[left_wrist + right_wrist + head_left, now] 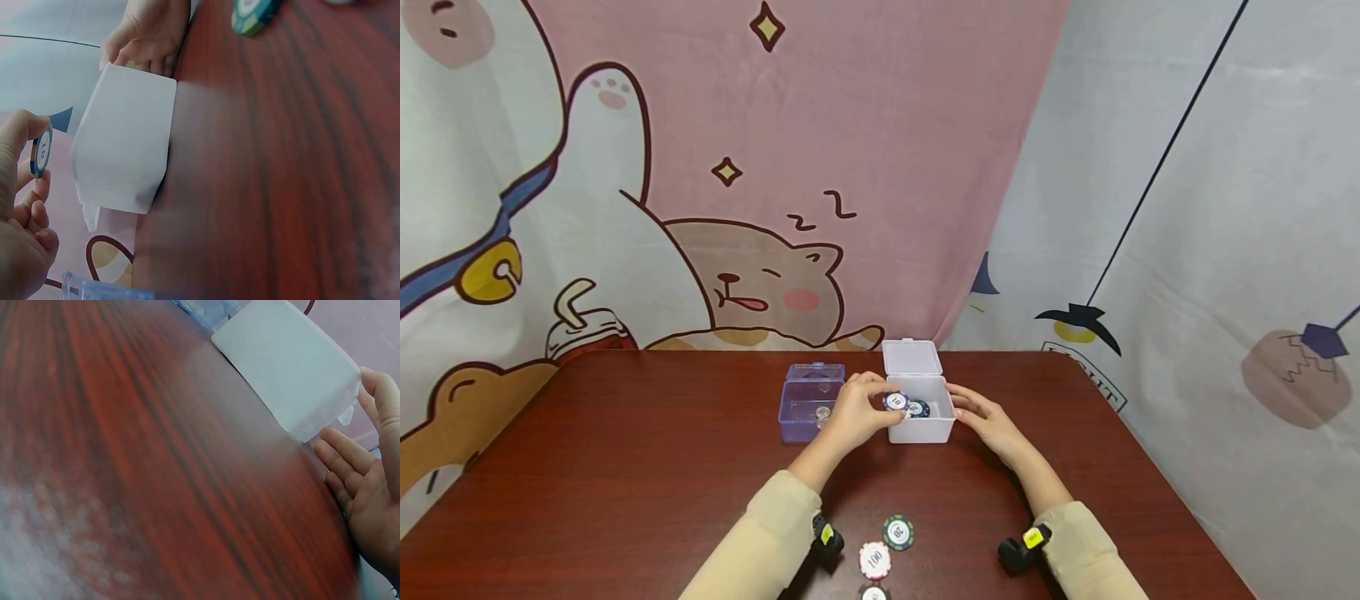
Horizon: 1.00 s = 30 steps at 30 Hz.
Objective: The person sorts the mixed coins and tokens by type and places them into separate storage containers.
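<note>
Fingers of the left hand [857,412] pinch a blue-and-white round poker chip [896,402] over the open white plastic box [921,427]; right hand [985,417], fingers relaxed, steadies its side. Lower flat, release gently.

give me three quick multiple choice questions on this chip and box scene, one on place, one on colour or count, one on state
1. Where is the blue chip marked 10?
A. pinched in the left hand over the white box
B. flat on the table
C. inside the purple box

2. What colour is the box beside the right hand?
A. purple
B. white
C. green

3. How is the white box?
A. closed
B. overturned
C. open, lid up

Answers: 1 A, the fingers hold it at the box's rim. 2 B, the right hand rests by its white wall. 3 C, its lid stands up behind.
</note>
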{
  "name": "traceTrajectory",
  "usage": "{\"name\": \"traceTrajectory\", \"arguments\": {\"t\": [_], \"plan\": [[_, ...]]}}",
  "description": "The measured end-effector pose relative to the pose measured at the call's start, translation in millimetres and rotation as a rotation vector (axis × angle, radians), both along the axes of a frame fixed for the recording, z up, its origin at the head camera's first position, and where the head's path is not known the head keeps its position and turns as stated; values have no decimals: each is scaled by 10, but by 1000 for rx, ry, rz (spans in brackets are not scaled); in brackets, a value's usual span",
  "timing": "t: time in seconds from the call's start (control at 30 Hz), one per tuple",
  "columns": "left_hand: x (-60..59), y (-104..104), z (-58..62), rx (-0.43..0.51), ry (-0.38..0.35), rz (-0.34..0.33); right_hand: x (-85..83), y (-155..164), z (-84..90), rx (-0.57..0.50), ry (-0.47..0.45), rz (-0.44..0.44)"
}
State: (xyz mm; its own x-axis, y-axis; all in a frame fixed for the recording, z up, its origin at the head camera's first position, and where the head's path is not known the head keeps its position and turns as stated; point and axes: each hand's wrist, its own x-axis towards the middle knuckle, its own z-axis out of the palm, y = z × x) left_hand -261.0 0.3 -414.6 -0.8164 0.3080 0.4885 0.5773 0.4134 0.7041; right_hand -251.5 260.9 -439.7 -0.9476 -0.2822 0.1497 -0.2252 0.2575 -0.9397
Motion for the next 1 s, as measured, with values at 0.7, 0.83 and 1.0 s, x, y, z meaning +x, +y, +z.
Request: {"name": "traceTrajectory", "arguments": {"t": [0.7,0.83,1.0], "plan": [[-166,266,-39,-34,9,12,4,20,-8,-4,5,25],[-213,285,-136,-12,54,21,-2,19,-7,-10,17,34],[-208,313,-166,-16,12,66,-13,16,-12,-17,13,34]]}}
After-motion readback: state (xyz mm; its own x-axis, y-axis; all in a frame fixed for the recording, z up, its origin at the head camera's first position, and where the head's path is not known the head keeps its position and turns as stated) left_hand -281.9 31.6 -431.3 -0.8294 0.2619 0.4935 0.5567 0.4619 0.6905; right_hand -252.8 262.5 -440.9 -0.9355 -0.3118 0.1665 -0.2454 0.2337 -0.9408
